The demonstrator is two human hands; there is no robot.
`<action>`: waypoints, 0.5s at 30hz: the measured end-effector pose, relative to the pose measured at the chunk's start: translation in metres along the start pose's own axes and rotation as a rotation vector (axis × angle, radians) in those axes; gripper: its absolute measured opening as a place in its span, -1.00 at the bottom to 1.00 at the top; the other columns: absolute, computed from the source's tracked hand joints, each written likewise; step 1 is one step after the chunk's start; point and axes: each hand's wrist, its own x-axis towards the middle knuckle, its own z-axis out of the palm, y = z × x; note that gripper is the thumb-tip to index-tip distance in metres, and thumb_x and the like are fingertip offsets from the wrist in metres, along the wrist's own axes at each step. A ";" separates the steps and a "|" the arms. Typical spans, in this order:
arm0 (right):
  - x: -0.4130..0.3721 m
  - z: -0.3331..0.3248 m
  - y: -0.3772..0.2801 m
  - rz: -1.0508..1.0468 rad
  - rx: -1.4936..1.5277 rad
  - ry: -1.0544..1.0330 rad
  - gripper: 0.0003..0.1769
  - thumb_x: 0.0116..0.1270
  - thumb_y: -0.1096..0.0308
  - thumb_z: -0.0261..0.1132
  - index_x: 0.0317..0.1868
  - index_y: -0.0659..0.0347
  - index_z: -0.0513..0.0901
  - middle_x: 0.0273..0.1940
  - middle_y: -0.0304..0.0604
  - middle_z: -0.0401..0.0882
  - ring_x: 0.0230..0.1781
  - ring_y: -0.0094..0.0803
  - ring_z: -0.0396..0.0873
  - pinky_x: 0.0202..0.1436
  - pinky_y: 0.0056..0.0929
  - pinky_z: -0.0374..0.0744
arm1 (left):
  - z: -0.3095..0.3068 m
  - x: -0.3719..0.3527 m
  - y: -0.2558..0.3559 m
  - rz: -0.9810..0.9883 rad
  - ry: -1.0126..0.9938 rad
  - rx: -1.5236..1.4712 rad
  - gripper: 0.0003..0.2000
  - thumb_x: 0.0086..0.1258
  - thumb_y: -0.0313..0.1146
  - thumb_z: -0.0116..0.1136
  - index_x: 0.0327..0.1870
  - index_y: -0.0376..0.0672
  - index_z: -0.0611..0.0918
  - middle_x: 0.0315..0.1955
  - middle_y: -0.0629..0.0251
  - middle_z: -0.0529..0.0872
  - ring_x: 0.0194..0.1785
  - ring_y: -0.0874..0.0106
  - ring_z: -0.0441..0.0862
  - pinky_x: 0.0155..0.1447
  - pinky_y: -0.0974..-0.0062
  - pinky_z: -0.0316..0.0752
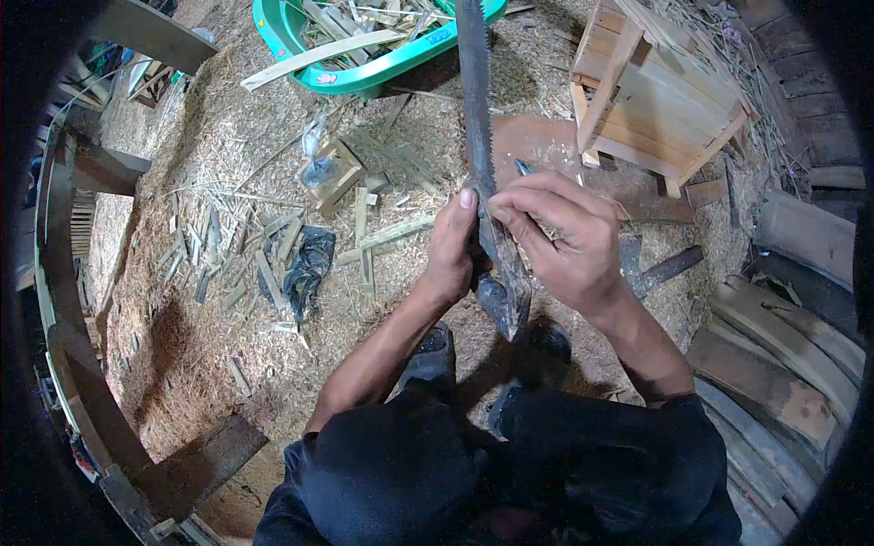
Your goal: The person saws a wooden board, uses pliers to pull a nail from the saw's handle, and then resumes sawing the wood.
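A handsaw (477,100) stands lengthwise before me, its dark toothed blade pointing away and its worn handle (499,291) toward my body. My left hand (448,244) is closed around it where blade meets handle, thumb lying along the near part of the blade. Fingers pinched, my right hand (569,232) is right at the toothed edge beside the left thumb. From its fingers sticks out the bluish tip of a thin dark pen-like object (523,167); the rest is hidden in the hand.
A green tub (364,77) of wood scraps stands ahead. A wooden stool-like piece (660,96) lies at upper right. Boards (774,373) are stacked on the right. Offcuts, a black plastic bag (312,264) and a wooden block (335,182) lie on the sawdust-covered floor.
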 end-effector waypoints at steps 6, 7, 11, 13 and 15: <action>-0.004 0.007 0.006 -0.012 0.010 0.027 -0.86 0.18 0.59 0.41 -0.22 0.37 0.69 -0.27 -0.02 0.67 -0.31 -0.17 0.69 -0.24 -0.37 0.64 | 0.003 -0.002 0.002 0.010 -0.009 -0.056 -0.41 0.57 0.20 -0.26 0.01 -0.23 0.56 -0.22 0.21 0.68 -0.16 0.42 0.67 -0.05 0.39 0.59; -0.006 0.009 0.007 -0.006 0.014 0.034 -0.85 0.18 0.59 0.41 -0.21 0.37 0.69 -0.27 -0.02 0.67 -0.31 -0.16 0.69 -0.23 -0.37 0.64 | 0.004 -0.001 0.001 -0.009 0.020 -0.092 -0.41 0.57 0.20 -0.26 0.00 -0.23 0.57 -0.22 0.22 0.68 -0.17 0.43 0.67 -0.06 0.40 0.59; -0.013 0.014 0.023 0.194 0.180 -0.079 -0.72 0.26 0.52 0.38 0.00 0.35 0.69 -0.17 0.01 0.65 -0.21 -0.25 0.67 -0.14 -0.45 0.62 | -0.001 0.006 -0.010 -0.055 0.135 -0.087 -0.47 0.56 0.21 -0.21 -0.13 -0.14 0.56 -0.42 0.30 0.64 -0.37 0.49 0.62 -0.29 0.51 0.51; -0.020 0.011 0.040 0.349 0.317 -0.030 -0.50 0.30 0.47 0.38 0.25 0.32 0.54 -0.03 -0.10 0.58 -0.04 -0.47 0.56 0.02 -0.48 0.55 | -0.015 0.010 -0.012 -0.072 0.175 0.071 -0.49 0.55 0.22 -0.18 -0.22 -0.11 0.54 -0.53 0.35 0.59 -0.49 0.51 0.56 -0.42 0.55 0.43; -0.027 0.007 0.072 0.411 0.166 0.057 -0.40 0.31 0.38 0.40 0.33 0.30 0.45 0.02 -0.04 0.57 0.02 -0.35 0.57 0.10 -0.37 0.55 | -0.017 0.012 -0.019 -0.014 0.301 0.062 -0.51 0.58 0.14 -0.16 -0.30 -0.14 0.54 -0.58 0.43 0.52 -0.62 0.64 0.34 -0.54 0.62 0.20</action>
